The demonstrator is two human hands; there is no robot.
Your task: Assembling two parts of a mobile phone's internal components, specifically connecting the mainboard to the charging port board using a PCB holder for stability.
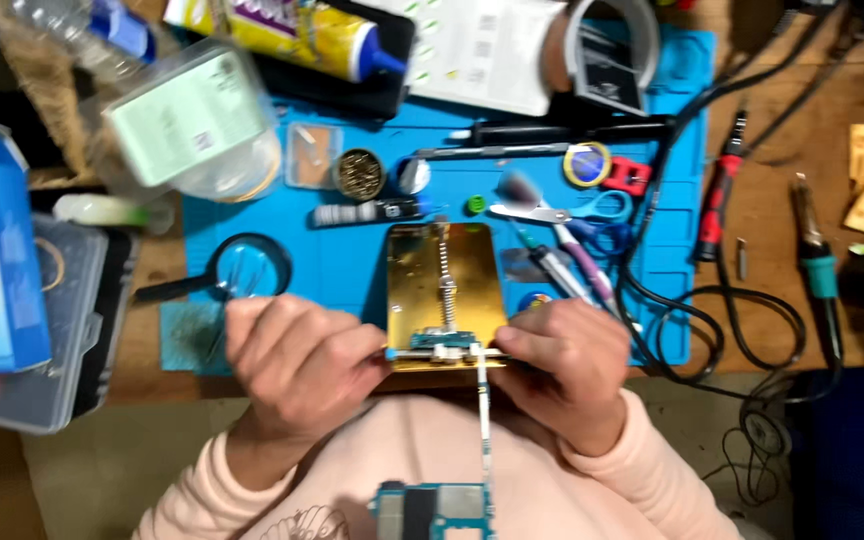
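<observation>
At the centre of the frame, your left hand (297,365) and right hand (567,360) pinch the near corners of the gold holder plate (442,275) on the blue mat (352,260); a circuit board (430,510) sits at bottom centre.

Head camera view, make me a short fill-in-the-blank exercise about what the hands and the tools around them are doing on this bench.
1. Both hands, left hand and right hand, grip the near end of a ____-coloured metal holder plate.
2. The plate rests on a ____ work mat.
3. Left of the plate lies a round ____ glass with a black handle.
4. The scissors right of the plate have ____ handles.

Missing words: gold; blue; magnifying; blue
</observation>
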